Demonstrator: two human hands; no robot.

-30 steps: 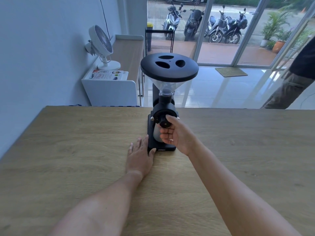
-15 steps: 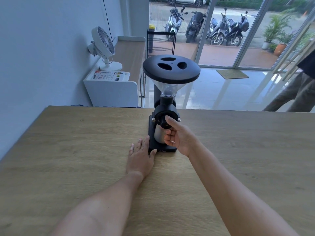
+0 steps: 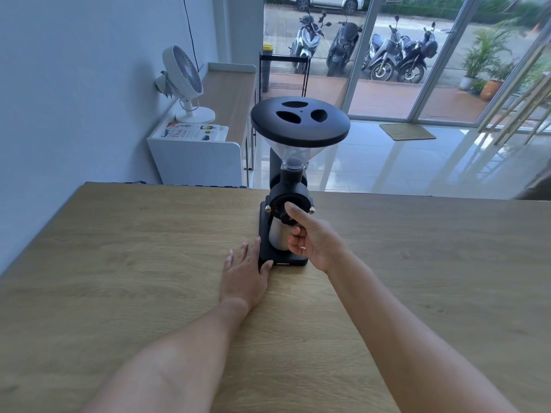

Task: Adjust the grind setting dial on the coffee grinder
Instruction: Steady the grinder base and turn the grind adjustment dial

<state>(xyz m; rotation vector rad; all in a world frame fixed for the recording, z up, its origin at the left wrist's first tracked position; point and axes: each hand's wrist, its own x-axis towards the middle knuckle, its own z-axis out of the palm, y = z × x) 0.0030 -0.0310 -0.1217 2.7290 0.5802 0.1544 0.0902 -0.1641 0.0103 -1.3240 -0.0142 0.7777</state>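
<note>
Midway, seemingly: right hand [image 3: 316, 239] pinching the grind dial [image 3: 283, 211] of the coffee grinder [image 3: 286, 186] near the tabletop's [image 3: 119, 263] far edge, left hand [image 3: 243, 275] flat, fingers spread, bracing its base; final setting unreadable.

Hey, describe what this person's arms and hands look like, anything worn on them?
Both forearms are bare right to the bottom of the frame, with no sleeves in view. The left hand and right hand wear no gloves, and no watch, bracelet or ring shows on either. The fingernails look short and unpainted. No tattoos or other markings show.
</note>
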